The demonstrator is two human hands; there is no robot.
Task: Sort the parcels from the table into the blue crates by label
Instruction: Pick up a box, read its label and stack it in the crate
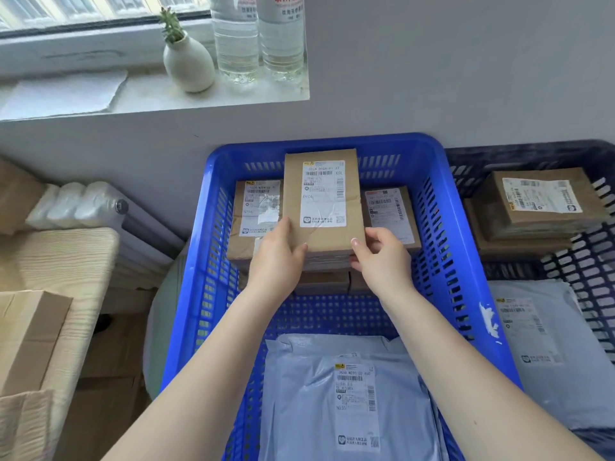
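A brown cardboard parcel [322, 201] with a white label lies on top of a stack inside the bright blue crate [442, 227]. My left hand [278, 257] grips its near left corner, and my right hand [382, 257] grips its near right corner. Two more brown boxes flank it, one on the left [254, 216] and one on the right [391, 211]. A grey plastic mailer [349, 394] with a label fills the near end of the same crate.
A dark blue crate [592, 261] at the right holds brown boxes [535, 201] and a grey mailer [539, 334]. At the left are a wooden table [66, 261] with a cardboard box [26, 334] and a radiator. A vase and bottles stand on the windowsill.
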